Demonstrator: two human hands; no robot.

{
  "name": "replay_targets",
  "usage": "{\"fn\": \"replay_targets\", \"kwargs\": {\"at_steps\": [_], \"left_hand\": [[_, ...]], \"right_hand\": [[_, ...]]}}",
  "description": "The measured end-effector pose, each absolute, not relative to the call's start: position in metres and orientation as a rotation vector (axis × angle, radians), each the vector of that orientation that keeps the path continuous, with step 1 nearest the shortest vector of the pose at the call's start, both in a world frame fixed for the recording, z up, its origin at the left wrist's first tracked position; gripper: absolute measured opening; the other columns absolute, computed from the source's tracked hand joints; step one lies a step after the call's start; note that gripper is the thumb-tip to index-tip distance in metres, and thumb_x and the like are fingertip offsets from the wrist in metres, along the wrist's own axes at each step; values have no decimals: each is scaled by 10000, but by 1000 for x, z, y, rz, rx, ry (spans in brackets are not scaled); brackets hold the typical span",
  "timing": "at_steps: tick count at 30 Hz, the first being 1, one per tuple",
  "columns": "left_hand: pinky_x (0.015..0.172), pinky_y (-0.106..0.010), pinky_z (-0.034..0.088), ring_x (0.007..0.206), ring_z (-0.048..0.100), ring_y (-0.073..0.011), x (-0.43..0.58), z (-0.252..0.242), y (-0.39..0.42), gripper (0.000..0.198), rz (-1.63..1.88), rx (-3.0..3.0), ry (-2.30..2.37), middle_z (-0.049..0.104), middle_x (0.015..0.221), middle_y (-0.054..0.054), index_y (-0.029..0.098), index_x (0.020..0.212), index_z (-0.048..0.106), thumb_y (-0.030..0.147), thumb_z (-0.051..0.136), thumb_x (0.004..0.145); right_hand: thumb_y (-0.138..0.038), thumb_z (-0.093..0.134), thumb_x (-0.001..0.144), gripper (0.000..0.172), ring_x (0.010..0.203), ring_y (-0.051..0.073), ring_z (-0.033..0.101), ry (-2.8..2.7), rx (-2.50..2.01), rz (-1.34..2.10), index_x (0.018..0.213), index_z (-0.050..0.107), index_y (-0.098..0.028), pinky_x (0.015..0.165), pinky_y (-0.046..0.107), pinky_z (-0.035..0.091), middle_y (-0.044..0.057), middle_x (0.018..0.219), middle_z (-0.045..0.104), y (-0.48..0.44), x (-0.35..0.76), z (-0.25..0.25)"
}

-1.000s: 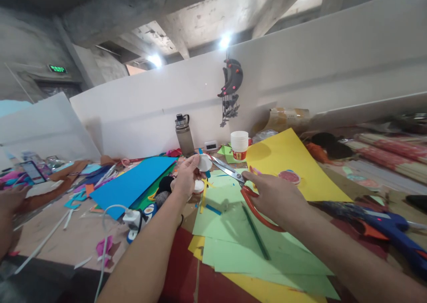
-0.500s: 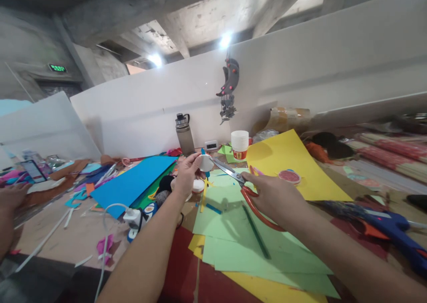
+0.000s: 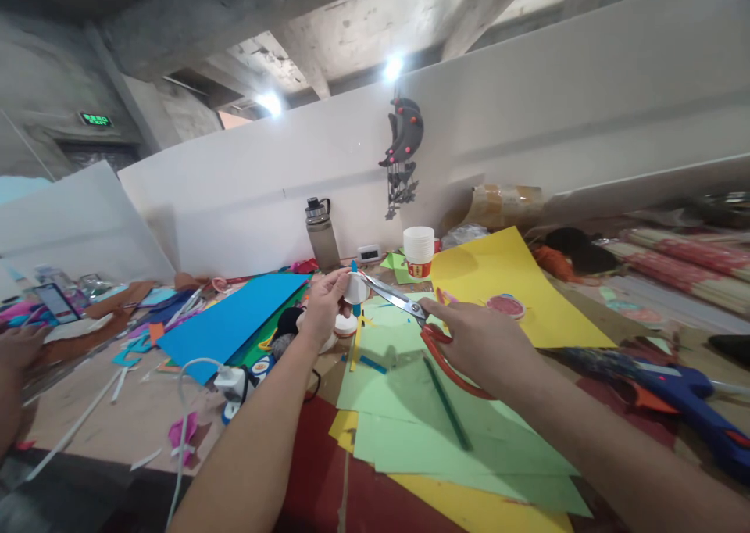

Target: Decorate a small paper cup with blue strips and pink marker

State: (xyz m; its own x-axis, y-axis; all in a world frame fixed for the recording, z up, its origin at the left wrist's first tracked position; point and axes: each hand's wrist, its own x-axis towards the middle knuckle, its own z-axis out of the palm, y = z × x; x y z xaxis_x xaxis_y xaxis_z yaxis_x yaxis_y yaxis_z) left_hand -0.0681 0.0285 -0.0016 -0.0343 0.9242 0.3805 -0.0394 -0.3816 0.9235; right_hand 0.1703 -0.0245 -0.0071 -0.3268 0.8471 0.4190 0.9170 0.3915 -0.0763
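Note:
Between the thumb and fingers of my left hand (image 3: pixel 322 306) is a small white disc (image 3: pixel 357 289). A blue strip (image 3: pixel 355 267) sticks out above and below it. My right hand (image 3: pixel 477 338) grips a pair of scissors (image 3: pixel 394 295) with orange handles. Their blade tips reach the right edge of the disc; whether they touch it I cannot tell. Under both hands lie light green paper sheets (image 3: pixel 404 431), with a dark green pencil (image 3: pixel 448 404) and a blue paper scrap (image 3: pixel 373 364) on them. A white round lid or jar (image 3: pixel 345 326) stands below my left hand.
Behind stand a grey bottle (image 3: pixel 322 240) and stacked paper cups (image 3: pixel 419 248). A yellow sheet (image 3: pixel 492 267) and a blue glue gun (image 3: pixel 697 400) lie right. Leftward are a blue sheet (image 3: pixel 234 314), a white plug with cable (image 3: pixel 231 380) and another person's hand (image 3: pixel 20 345).
The view has shifted slightly. The white disc has turned a little in my left hand, while the scissors stay at its right edge.

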Motion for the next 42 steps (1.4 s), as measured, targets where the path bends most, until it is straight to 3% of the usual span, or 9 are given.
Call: {"fn": "replay_targets", "kwargs": {"at_steps": [21, 31, 36, 42], "left_hand": [[316, -189, 262, 343, 387, -46, -63, 2, 24, 425, 1484, 1450, 925, 570, 562, 4, 142, 983, 664, 500, 587, 768], [288, -180, 251, 316, 380, -50, -64, 1, 25, 394, 1502, 1387, 1001, 536, 502, 13, 132, 897, 680, 484, 628, 727], [350, -190, 333, 394, 484, -67, -60, 3, 23, 381, 1509, 1359, 928, 644, 678, -19, 158, 972, 659, 450, 647, 728], [457, -205, 391, 597, 616, -126, -53, 0, 23, 373, 1550, 1363, 889, 683, 890, -37, 191, 1018, 636, 398, 682, 712]], "right_hand": [[-207, 433, 836, 342, 741, 224, 636, -2317, -1567, -239, 1147, 566, -261, 508, 279, 246, 74, 847, 705, -33, 167, 1], [-218, 440, 834, 371, 705, 229, 640, -2314, -1601, -221, 1177, 570, -278, 534, 282, 334, 72, 821, 700, -31, 167, -4], [-268, 455, 849, 332, 706, 238, 644, -2218, -1594, -39, 1149, 596, -274, 561, 291, 395, 76, 795, 694, -26, 166, -6], [-290, 497, 827, 350, 801, 196, 646, -1923, -1334, 402, 1160, 600, -259, 709, 288, 474, 51, 964, 702, -19, 168, -10]]}}
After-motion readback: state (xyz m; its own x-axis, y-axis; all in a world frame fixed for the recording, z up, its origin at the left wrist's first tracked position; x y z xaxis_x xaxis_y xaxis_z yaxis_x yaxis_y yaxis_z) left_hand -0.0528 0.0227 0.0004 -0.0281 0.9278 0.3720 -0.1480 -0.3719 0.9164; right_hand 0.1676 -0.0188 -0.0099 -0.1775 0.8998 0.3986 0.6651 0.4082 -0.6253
